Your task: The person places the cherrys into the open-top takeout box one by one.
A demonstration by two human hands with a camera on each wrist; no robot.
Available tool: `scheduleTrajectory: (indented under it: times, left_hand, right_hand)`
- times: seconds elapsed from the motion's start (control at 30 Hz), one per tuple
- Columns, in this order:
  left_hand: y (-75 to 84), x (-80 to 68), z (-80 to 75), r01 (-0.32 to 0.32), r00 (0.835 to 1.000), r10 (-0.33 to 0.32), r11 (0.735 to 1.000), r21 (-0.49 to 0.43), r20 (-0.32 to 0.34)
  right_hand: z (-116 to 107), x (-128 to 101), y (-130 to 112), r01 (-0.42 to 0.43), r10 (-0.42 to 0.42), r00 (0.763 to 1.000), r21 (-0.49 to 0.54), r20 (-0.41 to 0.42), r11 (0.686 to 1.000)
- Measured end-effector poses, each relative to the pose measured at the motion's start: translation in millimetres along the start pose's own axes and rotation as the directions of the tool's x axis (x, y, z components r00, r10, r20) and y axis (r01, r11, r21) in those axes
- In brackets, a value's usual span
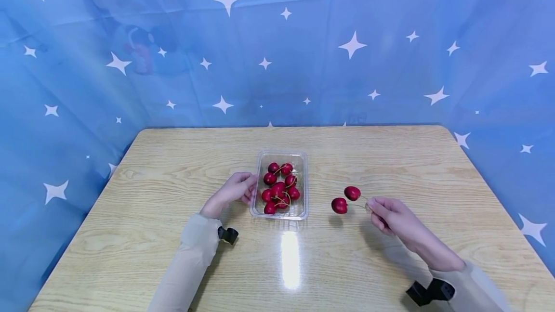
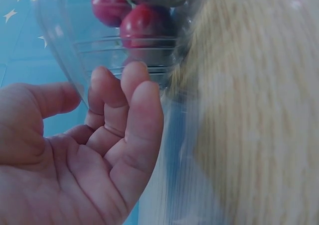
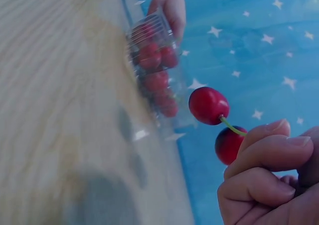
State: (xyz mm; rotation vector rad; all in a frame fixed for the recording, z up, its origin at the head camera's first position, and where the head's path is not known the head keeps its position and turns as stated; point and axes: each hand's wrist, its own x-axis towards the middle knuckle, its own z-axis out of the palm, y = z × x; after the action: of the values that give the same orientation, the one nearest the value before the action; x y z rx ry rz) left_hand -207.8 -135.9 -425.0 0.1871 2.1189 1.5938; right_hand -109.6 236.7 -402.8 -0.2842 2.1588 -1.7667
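Observation:
A clear plastic box (image 1: 304, 191) holds several red cherries (image 1: 278, 189) with green stems, near the middle of the table. At its left edge my left hand (image 1: 234, 189) grips the box's rim, thumb above and bent fingers against the side wall, as the left wrist view shows. To the right of the box, my right hand (image 1: 392, 218) pinches the joined stems of a cherry pair (image 1: 339, 205). Both fruits hang out to the left of the fingertips, above the tabletop. In the right wrist view the pair's front cherry (image 3: 208, 105) partly covers the other.
The light wood-grain table (image 1: 143, 235) has a bright reflection in front of the box. Behind it hangs a blue cloth (image 1: 286, 76) with white stars. Black straps with small devices (image 1: 431, 292) sit on both wrists, over pale sleeves.

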Motion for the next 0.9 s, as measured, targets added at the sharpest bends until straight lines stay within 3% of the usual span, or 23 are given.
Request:
scheduleTrajectory:
  times: [0.23,0.9]
  left_hand:
    - [-6.0,2.9,0.5,0.006,1.000,-0.006,1.000,-0.004,-0.006]
    - [-7.1,3.9,1.3,0.013,1.000,-0.013,1.000,-0.002,-0.025]
  right_hand:
    - [5,11,-13,0.058,-0.057,0.998,-0.010,0.032,0.998]
    - [19,33,-36,0.055,-0.054,0.998,-0.007,0.035,0.998]
